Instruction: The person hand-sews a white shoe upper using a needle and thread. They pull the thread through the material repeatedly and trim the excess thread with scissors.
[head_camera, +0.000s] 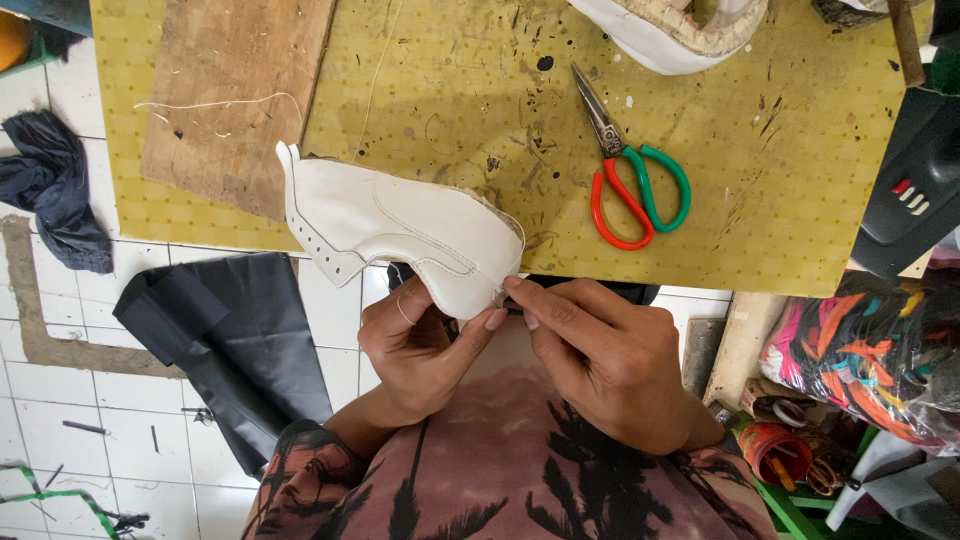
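A white leather shoe upper (400, 232) lies half on the front edge of a yellow cutting mat (780, 200), its lace-hole end pointing left. My left hand (420, 345) grips it from below at the toe end, thumb against the leather. My right hand (600, 350) pinches the toe edge with fingertips, beside the left thumb. A thin thread seems to run at the toe, hard to tell. Scissors (630, 175) with one red and one green handle lie shut on the mat, to the upper right of my hands.
A wooden board (235, 90) lies on the mat's left part with loose thread. Another white shoe piece (680, 30) sits at the top edge. Black sheet material (235, 340) and dark cloth (55, 190) lie on the tiled floor. A black machine (915, 190) and colourful fabric (860, 350) stand right.
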